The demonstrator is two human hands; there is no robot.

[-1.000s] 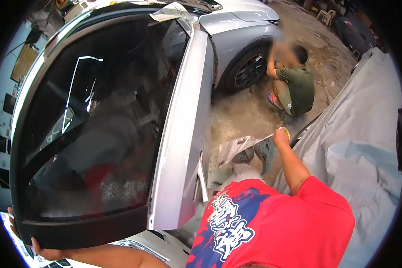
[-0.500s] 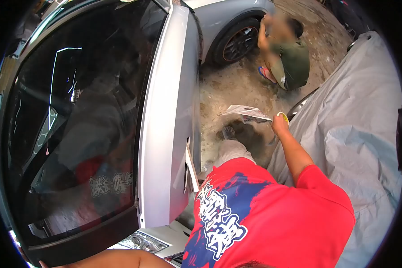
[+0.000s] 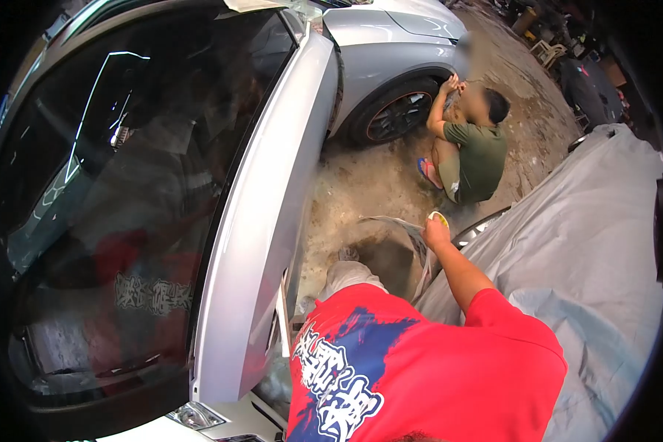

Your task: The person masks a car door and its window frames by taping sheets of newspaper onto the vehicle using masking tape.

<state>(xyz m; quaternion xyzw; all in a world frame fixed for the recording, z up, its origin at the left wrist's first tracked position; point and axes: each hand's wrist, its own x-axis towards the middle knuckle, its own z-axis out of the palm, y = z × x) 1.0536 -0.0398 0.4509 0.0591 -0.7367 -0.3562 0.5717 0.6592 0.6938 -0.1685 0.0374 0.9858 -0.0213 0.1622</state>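
My right hand [image 3: 436, 234] is out in front of me, its fingers closed. It grips a printed paper sheet [image 3: 424, 267] that looks like newspaper and hangs down below the hand. A tape roll [image 3: 440, 218], pale with a yellow inside, sits in the same grip. My left hand is outside the view. On my left stands an opened silver car door [image 3: 261, 199] with a dark window [image 3: 147, 184]. A thin white strip [image 3: 283, 317] sticks out from the door's inner side.
A person in a dark green shirt [image 3: 480, 162] squats beside the car's front wheel [image 3: 398, 114], hands raised near the bumper. A grey cover [image 3: 560, 243] drapes over a vehicle on my right. Stained concrete floor [image 3: 346, 184] lies between.
My view has shifted, and the squatting person appears lower. The paper, spread outward before, now hangs down from my right hand. My left arm, at the door's lower edge before, has left the view.
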